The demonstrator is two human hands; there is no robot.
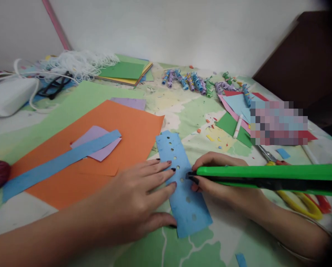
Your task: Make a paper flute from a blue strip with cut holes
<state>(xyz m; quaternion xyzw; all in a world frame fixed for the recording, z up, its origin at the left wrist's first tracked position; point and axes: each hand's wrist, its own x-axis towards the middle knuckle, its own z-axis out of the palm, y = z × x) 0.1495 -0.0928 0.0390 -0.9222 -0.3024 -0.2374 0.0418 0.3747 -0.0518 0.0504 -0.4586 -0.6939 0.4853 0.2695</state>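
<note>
A blue paper strip [193, 204] with a row of round holes along its length lies on the table cover in front of me. Flat on its left edge rests my left hand [152, 189], fingers spread, tips touching the paper. My right hand [213, 176], at the strip's right side, is closed in a pinch at the dark front end of a long green tool with a black stripe [266, 172]. That tool runs out past the right edge of view; its exact kind does not show. Its tip is close to the holes.
Left are orange paper [135, 126], a long blue strip [57, 165] and a purple piece [99, 154]. Behind lie white string [79, 65], stacked green paper [121, 70] and curled paper rolls [196, 82]. Scissors with yellow and red handles [302, 204] lie right, partly under the tool.
</note>
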